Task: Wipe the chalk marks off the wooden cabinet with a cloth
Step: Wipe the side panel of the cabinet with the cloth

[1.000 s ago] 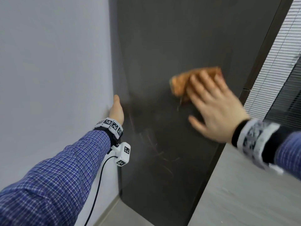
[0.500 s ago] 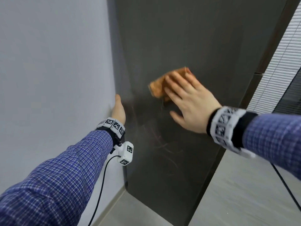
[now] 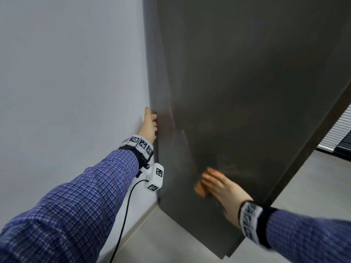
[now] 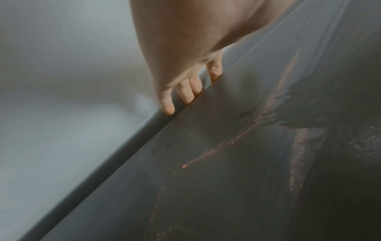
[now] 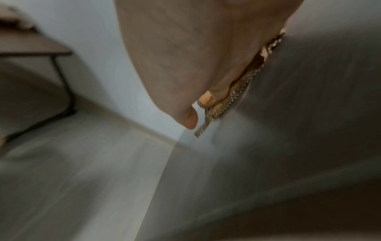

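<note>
Right hand [image 3: 226, 192] presses cloth [image 3: 199, 189] on cabinet [image 3: 247, 82], left hand [image 3: 149, 126] grips its edge.

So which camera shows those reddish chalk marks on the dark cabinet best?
The left wrist view: the reddish chalk marks run close up, grainy, across the dark wooden cabinet. The head view shows only faint streaks; the blurred right wrist view shows none.

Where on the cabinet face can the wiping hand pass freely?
Free: the cabinet face above the right hand and cloth, and the strip below them to the floor. Crowded: the left edge, where the left hand grips beside chalk marks.
</note>
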`<state>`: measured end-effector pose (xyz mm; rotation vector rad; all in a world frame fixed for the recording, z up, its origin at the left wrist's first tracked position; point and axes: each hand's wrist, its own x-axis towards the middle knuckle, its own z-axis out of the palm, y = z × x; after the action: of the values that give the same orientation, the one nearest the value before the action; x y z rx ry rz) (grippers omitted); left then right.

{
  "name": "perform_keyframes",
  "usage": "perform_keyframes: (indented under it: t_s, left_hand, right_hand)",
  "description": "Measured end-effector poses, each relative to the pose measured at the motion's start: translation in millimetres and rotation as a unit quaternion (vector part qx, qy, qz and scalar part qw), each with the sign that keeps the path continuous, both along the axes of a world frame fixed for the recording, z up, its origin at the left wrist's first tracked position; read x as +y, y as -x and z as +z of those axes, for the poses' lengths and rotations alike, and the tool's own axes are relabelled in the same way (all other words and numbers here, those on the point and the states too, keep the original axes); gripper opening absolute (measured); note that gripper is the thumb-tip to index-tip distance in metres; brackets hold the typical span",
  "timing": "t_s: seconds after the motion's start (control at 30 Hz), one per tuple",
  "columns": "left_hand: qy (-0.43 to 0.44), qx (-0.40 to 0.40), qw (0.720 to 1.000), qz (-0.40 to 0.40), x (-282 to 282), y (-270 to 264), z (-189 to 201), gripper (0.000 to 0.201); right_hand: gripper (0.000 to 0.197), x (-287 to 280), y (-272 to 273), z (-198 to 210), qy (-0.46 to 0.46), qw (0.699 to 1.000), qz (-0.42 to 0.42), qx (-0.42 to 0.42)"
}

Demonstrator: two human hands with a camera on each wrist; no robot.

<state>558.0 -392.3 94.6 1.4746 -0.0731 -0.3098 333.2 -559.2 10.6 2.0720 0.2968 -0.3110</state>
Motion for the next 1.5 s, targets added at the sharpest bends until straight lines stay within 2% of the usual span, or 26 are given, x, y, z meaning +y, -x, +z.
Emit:
perform_keyframes:
  t_s: [0.07, 0.13, 0.23, 0.3, 0.33, 0.4, 0.47, 0.53, 0.67, 0.77, 0.9, 0.97, 1.03, 1.1, 1.2, 1.3, 1.4, 1.5]
  left_hand:
    - [-0.015, -0.001, 1.0, -0.019, 1, 0, 0, 0.074]
    - [-0.031, 0.001, 0.999, -0.027, 4, 1, 1, 0.075]
    - [-0.046, 0.003, 0.998, -0.034, 3, 4, 3, 0.076]
    - [-0.047, -0.001, 0.999, -0.026, 1, 6, 4, 0.076]
    - [-0.048, -0.007, 0.999, -0.016, 0, 5, 4, 0.075]
    - [-0.054, -0.019, 0.998, 0.006, -1, 2, 2, 0.075]
    - [-0.062, -0.025, 0.998, 0.016, -2, 2, 0, 0.075]
    - [-0.059, -0.029, 0.998, 0.009, -1, 2, -2, 0.074]
    - [-0.062, -0.03, 0.997, -0.015, 2, 3, -8, 0.073]
    - [-0.061, -0.032, 0.998, -0.013, 2, 5, -9, 0.072]
    - [-0.057, -0.027, 0.998, -0.006, 0, 4, -9, 0.075]
    - [-0.055, -0.024, 0.998, 0.008, 0, 1, -11, 0.076]
    - [-0.043, -0.021, 0.999, 0.009, 0, -4, -14, 0.075]
    - [-0.029, -0.019, 0.999, 0.008, 2, -6, -19, 0.073]
    - [0.0, 0.014, 1.0, 0.019, 7, -14, -21, 0.081]
    - [0.015, 0.052, 0.998, 0.015, 10, -25, -32, 0.084]
    - [-0.012, 0.069, 0.997, -0.014, 12, -31, -56, 0.075]
    - [-0.047, 0.056, 0.996, -0.049, 8, -34, -89, 0.087]
  right_hand:
    - [0.08, -10, 18, -19, 0.044, 0.998, -0.014, 0.045]
    - [0.082, -9, 19, -15, 0.043, 0.998, -0.016, 0.047]
    - [0.085, 0, -12, 34, -0.071, 0.995, 0.014, -0.062]
    - [0.085, 10, -36, 87, -0.135, 0.974, 0.074, -0.167]
    - [0.084, 13, -44, 109, -0.144, 0.966, 0.079, -0.202]
    - [0.084, 14, -47, 129, -0.137, 0.959, 0.073, -0.236]
    - [0.087, 9, -32, 116, -0.139, 0.968, 0.051, -0.204]
    - [0.089, -3, -4, 75, -0.135, 0.982, 0.031, -0.132]
    - [0.088, -28, 48, 6, -0.052, 0.998, -0.021, 0.007]
    - [0.084, -32, 57, -3, -0.049, 0.998, -0.037, 0.033]
    - [0.088, -17, 8, 46, -0.129, 0.99, -0.007, -0.049]
    - [0.084, 1, -32, 85, -0.157, 0.977, 0.048, -0.133]
    - [0.082, 24, -72, 130, -0.167, 0.958, 0.086, -0.217]
    - [0.08, 47, -104, 170, -0.154, 0.942, 0.081, -0.286]
    - [0.078, 61, -137, 189, -0.137, 0.932, 0.088, -0.323]
    - [0.078, 67, -155, 155, -0.121, 0.944, 0.116, -0.283]
    - [0.083, 70, -161, 81, -0.095, 0.963, 0.111, -0.227]
    - [0.085, 69, -148, -3, -0.075, 0.983, 0.075, -0.149]
